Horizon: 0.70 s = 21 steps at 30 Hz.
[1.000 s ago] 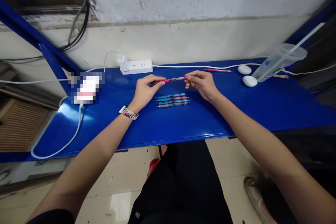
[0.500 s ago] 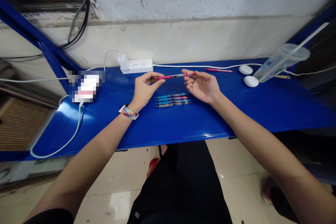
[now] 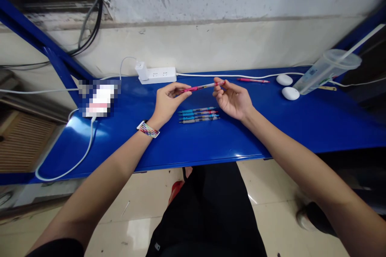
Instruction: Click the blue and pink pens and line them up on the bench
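A pink pen with a clear barrel is held level above the blue table. My left hand pinches its pink end between thumb and fingers. At the red end of the same pen, the thumb and a finger of my right hand are closed on it, the other fingers loosely curled. Below the hands, several pens lie side by side on the table, mostly blue, one grey. Another red pen rests near the wall, behind my right hand.
A white power strip sits by the wall, its cable running right. Two white rounded objects lie beside a tilted clear cup with a stick in it. A blurred-out device with a cable is at the left.
The pen and both hands have shifted very slightly to the right. The fingertips of my right hand are closer together around the red end.
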{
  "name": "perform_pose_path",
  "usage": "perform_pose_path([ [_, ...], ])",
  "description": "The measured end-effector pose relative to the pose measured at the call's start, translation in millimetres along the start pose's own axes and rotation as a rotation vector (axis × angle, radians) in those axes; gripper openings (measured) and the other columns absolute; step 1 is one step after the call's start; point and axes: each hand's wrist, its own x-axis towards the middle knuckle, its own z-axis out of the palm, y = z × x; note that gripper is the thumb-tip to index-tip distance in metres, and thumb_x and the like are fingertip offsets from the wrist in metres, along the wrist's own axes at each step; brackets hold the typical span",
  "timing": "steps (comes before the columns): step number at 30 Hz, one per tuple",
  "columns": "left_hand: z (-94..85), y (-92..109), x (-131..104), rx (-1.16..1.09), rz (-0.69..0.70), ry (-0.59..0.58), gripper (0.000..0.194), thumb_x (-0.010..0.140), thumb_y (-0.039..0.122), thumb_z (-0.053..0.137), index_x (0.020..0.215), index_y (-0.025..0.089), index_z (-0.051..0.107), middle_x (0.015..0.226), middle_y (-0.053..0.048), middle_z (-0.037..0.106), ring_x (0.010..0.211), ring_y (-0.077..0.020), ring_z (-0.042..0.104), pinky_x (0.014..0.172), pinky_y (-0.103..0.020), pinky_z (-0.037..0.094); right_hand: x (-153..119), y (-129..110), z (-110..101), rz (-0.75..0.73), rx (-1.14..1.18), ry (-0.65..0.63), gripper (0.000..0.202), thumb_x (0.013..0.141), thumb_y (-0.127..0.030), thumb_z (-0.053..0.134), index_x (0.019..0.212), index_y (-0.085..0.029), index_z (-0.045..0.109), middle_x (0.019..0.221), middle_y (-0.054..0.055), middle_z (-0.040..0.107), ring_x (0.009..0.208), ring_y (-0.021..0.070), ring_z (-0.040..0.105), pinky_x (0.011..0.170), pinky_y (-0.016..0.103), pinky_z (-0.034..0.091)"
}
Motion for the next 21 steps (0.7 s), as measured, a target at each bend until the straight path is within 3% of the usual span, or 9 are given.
perform_pose_path([
  [4, 0.4, 2, 1, -0.021, -0.03, 0.019, 0.016, 0.087, 0.026, 0.091, 0.102, 0.022, 0.087, 0.107, -0.007, 0.088, 0.102, -0.0245, 0.082, 0.099, -0.042, 0.068, -1, 1, 3, 0.074, 0.17, -0.02, 0.012, 0.102, -0.023, 0.069, 0.114, -0.021, 0.073, 0.086, 0.0, 0.077, 0.08, 0.0115, 0.075, 0.078, 0.02, 0.068],
  [9, 1.7, 1, 3, -0.045, 0.002, 0.063, 0.014, 0.086, 0.021, 0.09, 0.099, 0.024, 0.088, 0.104, -0.006, 0.088, 0.1, -0.0236, 0.082, 0.097, -0.04, 0.067, -5, -3, 9, 0.14, 0.27, -0.043, 0.033, 0.109, -0.026, 0.052, 0.136, -0.02, 0.071, 0.091, 0.0, 0.081, 0.085, 0.012, 0.078, 0.081, 0.022, 0.069],
  [12, 2.3, -1, 3, -0.05, 0.002, 0.059, 0.015, 0.085, 0.02, 0.091, 0.1, 0.025, 0.088, 0.104, -0.006, 0.088, 0.1, -0.0235, 0.082, 0.097, -0.041, 0.067, -4, -2, 9, 0.134, 0.276, -0.039, 0.028, 0.109, -0.024, 0.054, 0.131, -0.019, 0.072, 0.092, 0.001, 0.081, 0.086, 0.0121, 0.079, 0.083, 0.022, 0.069],
  [16, 2.2, -1, 2, -0.042, -0.012, 0.049, 0.016, 0.084, 0.021, 0.091, 0.1, 0.024, 0.088, 0.105, -0.006, 0.089, 0.1, -0.0239, 0.082, 0.098, -0.042, 0.068, -3, 0, 11, 0.092, 0.256, 0.055, 0.019, 0.104, -0.017, 0.062, 0.12, -0.018, 0.073, 0.088, 0.003, 0.08, 0.083, 0.0133, 0.078, 0.081, 0.023, 0.07],
  [21, 2.0, 0, 2, -0.059, 0.0, 0.044, 0.017, 0.084, 0.024, 0.093, 0.1, 0.024, 0.088, 0.103, -0.006, 0.089, 0.098, -0.0233, 0.082, 0.097, -0.041, 0.067, -9, -5, 19, 0.112, 0.226, 0.085, 0.028, 0.11, -0.029, 0.054, 0.124, -0.016, 0.074, 0.091, 0.003, 0.08, 0.085, 0.0125, 0.078, 0.076, 0.021, 0.067],
])
